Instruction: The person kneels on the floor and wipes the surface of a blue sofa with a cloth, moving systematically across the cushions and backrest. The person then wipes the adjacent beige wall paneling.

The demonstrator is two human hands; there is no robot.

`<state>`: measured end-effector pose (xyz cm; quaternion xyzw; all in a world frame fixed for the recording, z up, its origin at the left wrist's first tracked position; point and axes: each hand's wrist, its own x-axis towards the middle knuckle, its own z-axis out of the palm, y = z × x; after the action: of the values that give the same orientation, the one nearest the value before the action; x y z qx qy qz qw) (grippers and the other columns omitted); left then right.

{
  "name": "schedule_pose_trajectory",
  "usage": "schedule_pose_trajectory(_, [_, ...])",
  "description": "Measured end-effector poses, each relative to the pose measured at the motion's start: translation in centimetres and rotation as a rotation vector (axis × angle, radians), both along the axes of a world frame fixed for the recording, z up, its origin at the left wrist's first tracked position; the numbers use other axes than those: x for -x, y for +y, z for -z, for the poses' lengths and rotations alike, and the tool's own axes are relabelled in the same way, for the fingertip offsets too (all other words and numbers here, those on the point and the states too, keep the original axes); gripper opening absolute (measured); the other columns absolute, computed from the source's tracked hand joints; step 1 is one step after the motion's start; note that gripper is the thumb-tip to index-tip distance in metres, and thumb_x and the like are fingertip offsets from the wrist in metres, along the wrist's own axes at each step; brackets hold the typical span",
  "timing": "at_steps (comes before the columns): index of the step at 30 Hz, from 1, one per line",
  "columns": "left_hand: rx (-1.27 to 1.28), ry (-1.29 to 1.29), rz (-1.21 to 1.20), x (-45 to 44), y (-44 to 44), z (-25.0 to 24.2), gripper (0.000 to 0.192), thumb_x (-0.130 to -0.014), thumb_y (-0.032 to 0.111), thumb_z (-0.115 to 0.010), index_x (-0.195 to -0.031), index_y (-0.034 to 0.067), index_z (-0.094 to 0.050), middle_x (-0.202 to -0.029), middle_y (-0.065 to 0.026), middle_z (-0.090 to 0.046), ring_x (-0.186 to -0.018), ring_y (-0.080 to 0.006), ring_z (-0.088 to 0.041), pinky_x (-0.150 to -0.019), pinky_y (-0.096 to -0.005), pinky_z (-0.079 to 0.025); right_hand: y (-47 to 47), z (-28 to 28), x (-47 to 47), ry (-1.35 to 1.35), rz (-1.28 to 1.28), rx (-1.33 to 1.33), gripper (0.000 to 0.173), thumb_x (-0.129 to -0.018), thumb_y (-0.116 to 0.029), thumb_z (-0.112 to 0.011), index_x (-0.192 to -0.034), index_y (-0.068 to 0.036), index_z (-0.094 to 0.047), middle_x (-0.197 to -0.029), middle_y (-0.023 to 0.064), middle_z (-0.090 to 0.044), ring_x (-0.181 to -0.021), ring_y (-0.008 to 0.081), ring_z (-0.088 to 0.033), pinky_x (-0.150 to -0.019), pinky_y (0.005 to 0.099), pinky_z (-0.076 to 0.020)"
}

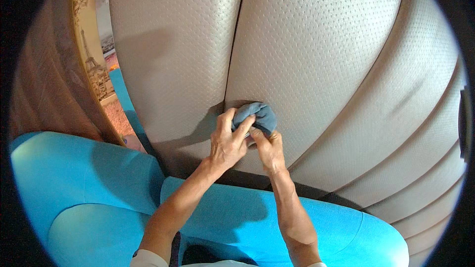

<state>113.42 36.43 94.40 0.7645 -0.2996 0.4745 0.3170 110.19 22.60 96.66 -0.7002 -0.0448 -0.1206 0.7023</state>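
Note:
A bundled blue-grey cloth [265, 116] is held in both hands, its folds rounded into a small pad. My left hand [228, 139] grips it from the left, with the index finger pressed into the folds. From the lower right, my right hand [269, 144] pinches its edge between thumb and fingers. Something small and pale shows between the hands, too covered to make out. Behind the cloth rises a padded wall of silvery-beige, dimpled upholstery panels [304, 63]. Whether the cloth touches the panel is hard to see.
Below my arms runs the back of a bright blue upholstered sofa [222, 200], with a blue cushioned section [85, 170] at left. Further left are a brown, glossy surface [48, 74], a wall covering with an Eiffel Tower print [89, 52] and a pinkish shaggy rug [118, 116].

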Motion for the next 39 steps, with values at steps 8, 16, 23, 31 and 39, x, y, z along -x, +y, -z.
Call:
schedule_pose_trajectory(8, [0.314, -0.079, -0.103, -3.0, 2.6, -3.0, 0.036, -0.083, 0.002, -0.071, -0.119, 0.000, -0.065, -0.130, -0.0270, -0.052, -0.116, -0.0444, -0.057, -0.098, -0.0502, -0.049, -1.8, 10.3, 5.6, 0.026, 0.103, 0.097, 0.022, -0.096, -0.014, -0.073, -0.113, 0.000, -0.067, -0.092, 0.0055, -0.069, -0.078, 0.0103, -0.062, -0.071, 0.0272, -0.0530])
schedule_pose_trajectory(16, [0.247, -0.162, -0.181, -2.9, -1.8, -0.9, 0.033, -0.083, 0.009, -0.066, -0.115, 0.002, -0.063, -0.135, -0.0284, -0.049, -0.120, -0.0467, -0.052, -0.101, -0.0585, -0.043, -2.3, 17.6, 10.6, -0.221, 0.203, 0.601, 0.011, -0.087, -0.004, -0.071, -0.098, -0.003, -0.070, -0.091, 0.0134, -0.068, -0.080, 0.0311, -0.068, -0.071, 0.0393, -0.0555])
schedule_pose_trajectory(23, [0.334, -0.074, -0.044, -1.0, -4.3, 2.4, 0.056, -0.088, 0.045, -0.079, -0.121, 0.005, -0.057, -0.139, -0.0257, -0.041, -0.123, -0.0420, -0.047, -0.103, -0.0554, -0.040, -1.9, 16.7, 10.6, -0.235, 0.221, 0.705, 0.012, -0.083, 0.002, -0.072, -0.094, -0.002, -0.070, -0.091, 0.0155, -0.069, -0.081, 0.0337, -0.070, -0.072, 0.0410, -0.0568])
schedule_pose_trajectory(31, [0.429, -0.107, -0.078, -3.0, -5.5, 0.3, 0.027, -0.092, 0.027, -0.075, -0.101, 0.007, -0.058, -0.126, -0.0205, -0.046, -0.117, -0.0350, -0.047, -0.091, -0.0530, -0.045, -2.0, 16.4, 10.7, -0.177, 0.198, 0.679, 0.013, -0.082, -0.005, -0.072, -0.095, -0.007, -0.069, -0.091, 0.0124, -0.066, -0.085, 0.0356, -0.066, -0.076, 0.0453, -0.0538])
schedule_pose_trajectory(39, [0.497, 0.115, -0.191, -2.7, -2.8, 11.9, 0.019, -0.085, 0.006, -0.066, -0.099, 0.005, -0.054, -0.121, -0.0216, -0.052, -0.107, -0.0362, -0.056, -0.091, -0.0510, -0.047, -1.8, 16.4, 10.5, -0.199, 0.209, 0.611, 0.009, -0.085, -0.005, -0.072, -0.093, -0.006, -0.069, -0.089, 0.0119, -0.066, -0.083, 0.0338, -0.066, -0.076, 0.0432, -0.0541])
